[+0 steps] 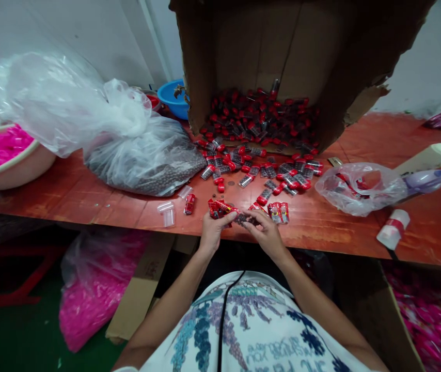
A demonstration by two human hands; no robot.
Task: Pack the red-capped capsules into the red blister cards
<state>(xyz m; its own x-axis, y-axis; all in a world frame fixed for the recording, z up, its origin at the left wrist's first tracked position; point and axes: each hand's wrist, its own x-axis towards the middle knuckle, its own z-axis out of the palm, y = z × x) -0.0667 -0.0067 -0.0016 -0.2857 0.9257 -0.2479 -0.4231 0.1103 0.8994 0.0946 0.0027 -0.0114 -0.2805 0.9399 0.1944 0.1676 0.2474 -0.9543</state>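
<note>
My left hand (213,231) is closed on a small bunch of red printed packets (217,207) at the front of the table. My right hand (266,235) pinches a small clear container of dark beads (240,218), which reaches across to my left fingertips. Just beyond my right hand lie more red printed packets (278,212). To the left are a red-wrapped container (190,204) and empty clear tubes (168,213). A few loose dark beads (220,196) lie past my left hand.
A cardboard box (257,46) on its side spills many red-capped bead containers (251,119) onto the red table (340,232). Left stand a tied bag of dark beads (146,160), a basin (19,168) of pink pieces and a blue bowl (174,98). A plastic bag (363,191) lies right.
</note>
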